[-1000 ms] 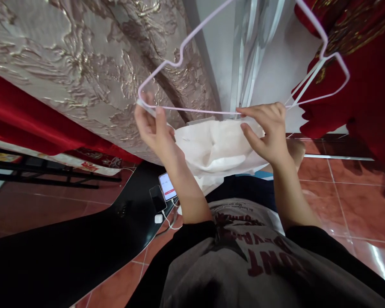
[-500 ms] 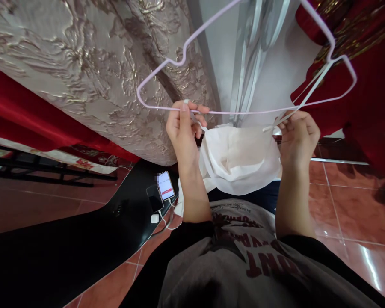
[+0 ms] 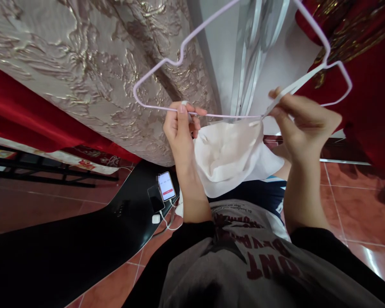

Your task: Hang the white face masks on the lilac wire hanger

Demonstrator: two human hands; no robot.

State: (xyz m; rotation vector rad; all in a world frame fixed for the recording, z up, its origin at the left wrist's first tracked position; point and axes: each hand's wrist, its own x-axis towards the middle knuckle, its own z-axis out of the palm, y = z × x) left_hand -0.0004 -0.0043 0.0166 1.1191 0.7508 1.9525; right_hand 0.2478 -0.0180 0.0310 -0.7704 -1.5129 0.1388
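Note:
A pale lilac hanger (image 3: 154, 76) spans the space in front of me, its hook out of view at the top. My left hand (image 3: 182, 124) is closed around the left part of its bottom bar, thumb on top. My right hand (image 3: 300, 122) pinches a white strap (image 3: 297, 84), which runs taut up to the notch on the hanger's right shoulder. Below the bar hangs a thin white cloth piece (image 3: 229, 154), its upper right corner drawn up toward my right fingers. Whether my left fingers also hold the cloth's edge is hidden.
Shiny embossed curtain fabric (image 3: 93, 77) hangs at the left, red gold-trimmed fabric (image 3: 362, 85) at the right. A black bench (image 3: 83, 239) holds two phones, one with a lit screen (image 3: 167, 186), plus a small white case (image 3: 155, 219). Reddish tiles (image 3: 336, 205) cover the floor.
My right hand has moved up and turned inward, bringing the strap across the bottom bar. The cloth's right corner has shifted left. My left hand stays on the bar.

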